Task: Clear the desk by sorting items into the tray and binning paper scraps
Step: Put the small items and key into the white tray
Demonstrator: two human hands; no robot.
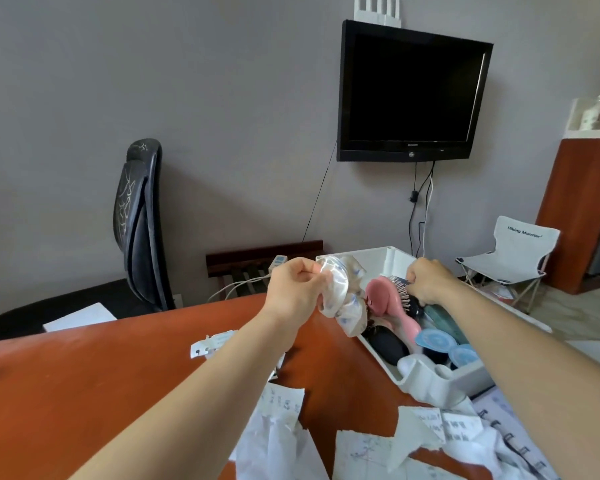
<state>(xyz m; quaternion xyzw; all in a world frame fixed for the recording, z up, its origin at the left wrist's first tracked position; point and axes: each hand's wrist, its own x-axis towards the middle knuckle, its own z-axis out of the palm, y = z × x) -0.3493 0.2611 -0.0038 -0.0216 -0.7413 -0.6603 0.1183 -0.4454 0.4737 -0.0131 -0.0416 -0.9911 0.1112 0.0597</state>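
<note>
Our L hand [297, 289] pinches a white satin scrunchie w/ blue print [345, 303], held over the left rim of the white plastic tray [371, 253]. Our R hand [430, 282] is inside the tray, fingers curled at the bristle head of the pink plastic hairbrush [383, 297]; what it grips, if anything, we cannot tell. Torn white paper scraps [281, 431] lie on the red-brown wooden desk [84, 375], near side.

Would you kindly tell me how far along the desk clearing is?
Done: the white plastic tray already holds a pink hairbrush and a black oval object. In hand: the left hand grips a white satin scrunchie at the tray's edge; the right hand reaches inside it. Left: torn paper scraps litter the orange-brown desk.
</note>
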